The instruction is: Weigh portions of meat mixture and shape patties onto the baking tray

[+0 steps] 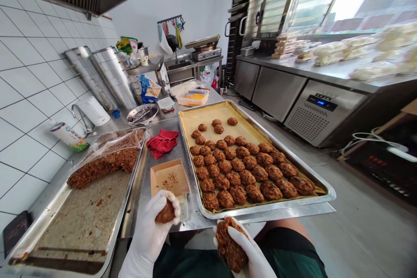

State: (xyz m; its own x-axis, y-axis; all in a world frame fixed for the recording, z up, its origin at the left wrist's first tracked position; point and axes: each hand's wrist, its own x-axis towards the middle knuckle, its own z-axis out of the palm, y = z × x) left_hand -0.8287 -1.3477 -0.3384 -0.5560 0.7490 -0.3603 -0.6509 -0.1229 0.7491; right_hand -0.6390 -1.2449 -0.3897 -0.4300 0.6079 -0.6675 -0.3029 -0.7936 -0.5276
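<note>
My left hand [153, 221], in a white glove, curls round a small brown ball of dough-like mixture [165, 213] above the near end of a paper box [159, 173] with crumbs in it. A larger, rough lump of the same brown mixture [230, 243] is gripped in my gloved right hand [249, 247], just off the table's front edge. Beyond it, a lined baking tray [208, 115] bears rows of many rounded brown balls [237, 165]. On the left, a metal tray [74, 221] holds a big slab of the mixture [107, 163], partly under plastic film [110, 143].
A red cloth [162, 142] lies between the trays. Behind stand a bowl [142, 114], a small lidded container [166, 104] and a plastic tub [193, 96] with yellow contents. A phone [16, 232] rests at far left. Packed clear boxes [329, 52] line the right counter.
</note>
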